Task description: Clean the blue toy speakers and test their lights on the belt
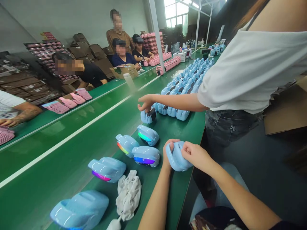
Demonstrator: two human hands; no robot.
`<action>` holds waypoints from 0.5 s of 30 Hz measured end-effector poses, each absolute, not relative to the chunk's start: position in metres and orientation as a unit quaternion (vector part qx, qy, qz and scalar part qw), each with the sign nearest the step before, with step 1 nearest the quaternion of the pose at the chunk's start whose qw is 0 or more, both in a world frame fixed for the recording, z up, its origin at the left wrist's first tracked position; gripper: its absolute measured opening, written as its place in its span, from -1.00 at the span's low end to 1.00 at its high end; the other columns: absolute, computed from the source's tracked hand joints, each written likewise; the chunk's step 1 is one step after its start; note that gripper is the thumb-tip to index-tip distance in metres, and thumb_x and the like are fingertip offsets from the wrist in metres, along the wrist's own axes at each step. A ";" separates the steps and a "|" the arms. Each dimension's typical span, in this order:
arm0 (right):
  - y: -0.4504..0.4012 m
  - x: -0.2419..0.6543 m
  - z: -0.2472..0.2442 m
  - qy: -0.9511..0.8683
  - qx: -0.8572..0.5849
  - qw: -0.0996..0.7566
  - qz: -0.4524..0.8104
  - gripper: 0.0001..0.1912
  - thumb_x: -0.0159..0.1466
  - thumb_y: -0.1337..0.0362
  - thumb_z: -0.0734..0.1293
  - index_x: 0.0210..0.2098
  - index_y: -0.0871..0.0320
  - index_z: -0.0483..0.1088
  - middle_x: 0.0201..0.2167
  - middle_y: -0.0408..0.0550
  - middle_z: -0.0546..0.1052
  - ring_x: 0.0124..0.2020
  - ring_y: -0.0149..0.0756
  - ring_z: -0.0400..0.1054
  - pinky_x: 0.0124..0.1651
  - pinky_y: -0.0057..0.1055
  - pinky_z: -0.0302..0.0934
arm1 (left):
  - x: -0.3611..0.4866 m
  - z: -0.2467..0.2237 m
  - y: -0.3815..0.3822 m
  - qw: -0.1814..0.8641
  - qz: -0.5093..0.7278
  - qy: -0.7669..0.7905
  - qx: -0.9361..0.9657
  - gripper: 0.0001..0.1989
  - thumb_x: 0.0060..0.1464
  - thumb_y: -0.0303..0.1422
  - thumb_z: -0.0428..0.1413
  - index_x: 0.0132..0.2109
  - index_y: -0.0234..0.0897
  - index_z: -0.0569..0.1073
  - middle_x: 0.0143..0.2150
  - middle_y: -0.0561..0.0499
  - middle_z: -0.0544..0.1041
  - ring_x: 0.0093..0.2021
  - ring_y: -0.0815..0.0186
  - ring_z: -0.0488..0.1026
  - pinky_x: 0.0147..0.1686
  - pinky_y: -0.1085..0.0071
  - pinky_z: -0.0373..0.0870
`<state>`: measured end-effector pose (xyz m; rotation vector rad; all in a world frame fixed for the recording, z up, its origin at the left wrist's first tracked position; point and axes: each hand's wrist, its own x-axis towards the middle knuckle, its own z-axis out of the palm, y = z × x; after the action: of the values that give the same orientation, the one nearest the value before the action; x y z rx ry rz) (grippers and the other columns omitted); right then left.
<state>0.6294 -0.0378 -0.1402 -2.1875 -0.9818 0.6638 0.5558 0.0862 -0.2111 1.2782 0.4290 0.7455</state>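
Note:
A glossy light-blue plastic device (pixel 177 161) with a loop handle is held just above the green surface's near edge. My left hand (pixel 168 149) wraps round its far left side, partly hidden behind the handle. Against the device's right side, my right hand (pixel 193 154) is closed, with curled fingers touching the shell; the fingertips are partly hidden. To the left stand matching devices with glowing strips: one green (pixel 150 134), one blue-purple (pixel 146 155), one red-yellow (pixel 127 145) and one magenta (pixel 107 167). A crumpled white cloth (pixel 129 195) lies near my left forearm.
Another light-blue device (pixel 79 209) sits at the lower left. A co-worker's hand (pixel 146 101) reaches in over a single device (pixel 148 115), beside rows of blue devices (pixel 184 86). Across the green conveyor (pixel 96 134), several people sit near pink devices (pixel 76 98).

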 end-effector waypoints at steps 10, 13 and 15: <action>-0.042 0.664 -0.178 -0.337 -0.586 0.537 0.504 -0.17 0.13 -0.03 0.40 0.29 -0.04 0.01 0.31 -0.06 0.06 0.27 -0.14 0.01 0.27 -0.18 -0.02 | 0.560 -0.207 0.087 0.745 0.331 0.182 0.550 -0.50 -0.15 0.14 0.16 -0.39 -0.26 0.51 -0.35 -0.04 0.54 -0.29 0.17 0.47 -0.18 0.23 0.37; -0.041 0.662 -0.182 -0.300 -0.565 0.570 0.516 -0.19 0.12 0.01 0.42 0.27 -0.05 0.05 0.30 -0.08 0.08 0.26 -0.13 0.03 0.28 -0.18 -0.02 | 0.559 -0.203 0.085 0.741 0.329 0.190 0.554 -0.51 -0.13 0.11 0.16 -0.38 -0.28 0.51 -0.34 -0.05 0.54 -0.30 0.19 0.45 -0.20 0.24 0.36; -0.040 0.661 -0.183 -0.290 -0.556 0.575 0.525 -0.21 0.11 0.04 0.43 0.26 -0.04 0.07 0.28 -0.06 0.12 0.24 -0.13 0.07 0.26 -0.17 0.01 | 0.557 -0.200 0.084 0.739 0.325 0.191 0.558 -0.51 -0.13 0.10 0.16 -0.38 -0.29 0.51 -0.33 -0.08 0.54 -0.29 0.17 0.45 -0.22 0.24 0.36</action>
<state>0.6609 -0.0400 -0.1825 -1.3019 -0.6792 1.2307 0.5575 0.0838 -0.2004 1.2234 0.4201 0.7130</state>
